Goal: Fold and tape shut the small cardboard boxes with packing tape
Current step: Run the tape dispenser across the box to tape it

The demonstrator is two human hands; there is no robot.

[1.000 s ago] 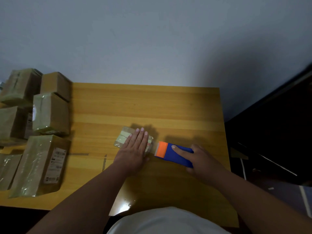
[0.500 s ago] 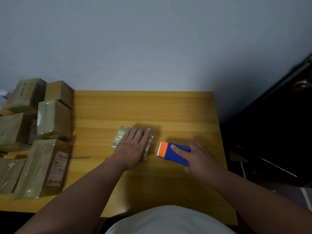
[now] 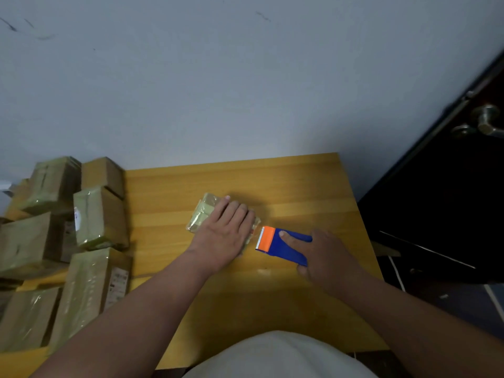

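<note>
A small tape-wrapped cardboard box [image 3: 203, 214] lies flat near the middle of the wooden table [image 3: 286, 184]. My left hand [image 3: 226, 233] presses down on it with straight fingers and covers most of its top. Just to its right, my right hand [image 3: 324, 257] grips a blue tape dispenser [image 3: 286, 245] with an orange front and a toothed blade. The index finger lies along the dispenser's top. The blade sits a little off the box's right edge. The tape roll itself is hidden.
Several taped cardboard boxes [image 3: 101, 219] are stacked on the table's left side, one long one [image 3: 90, 293] near the front edge. A dark door [image 3: 450, 203] with a metal handle [image 3: 485, 124] stands right of the table. A grey wall is behind.
The view has tilted upward, showing more wall. The dispenser has pulled slightly away from the box's right edge; my left hand stays pressed on the box.
</note>
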